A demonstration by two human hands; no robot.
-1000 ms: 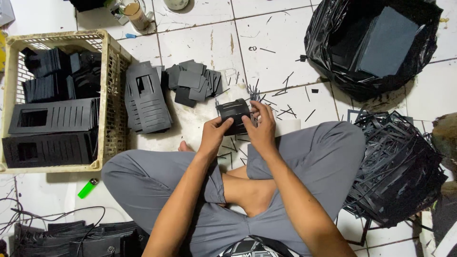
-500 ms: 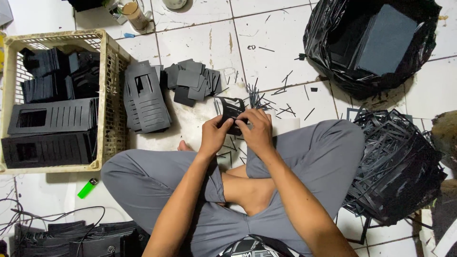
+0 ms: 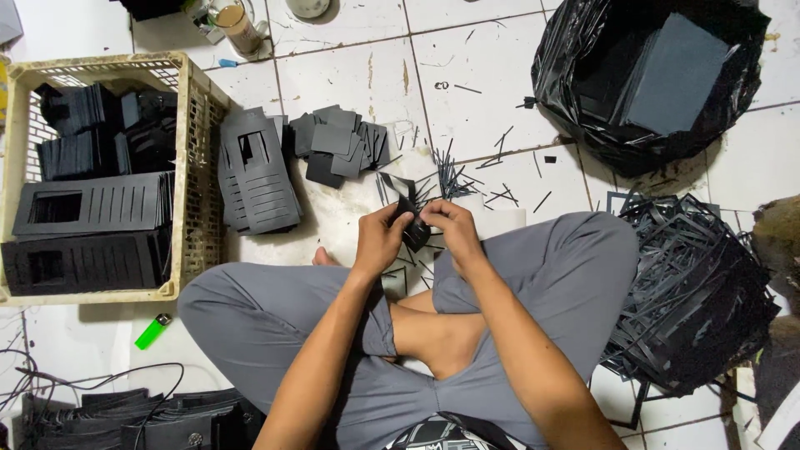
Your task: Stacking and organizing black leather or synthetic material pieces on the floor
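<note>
I sit cross-legged on a white tiled floor in grey trousers. My left hand (image 3: pixel 382 240) and my right hand (image 3: pixel 451 231) meet in front of my knees, both gripping a small black cut-out piece (image 3: pixel 412 223) that is bent between the fingers. Thin black offcut strips (image 3: pixel 454 177) lie scattered on the floor just beyond my hands. A loose heap of small black squares (image 3: pixel 337 147) and a stack of slotted black panels (image 3: pixel 257 173) rest further out to the left.
A cream plastic crate (image 3: pixel 193 142) at left holds stacked black panels. A black bag (image 3: pixel 583 100) with dark sheets stands at top right. A tangle of black frame scrap (image 3: pixel 696 292) lies at right. A green lighter (image 3: pixel 152 332) and cables sit lower left.
The black piece was held flat and wide between both hands; now it is folded smaller and the hands have closed together around it, shifted slightly toward me.
</note>
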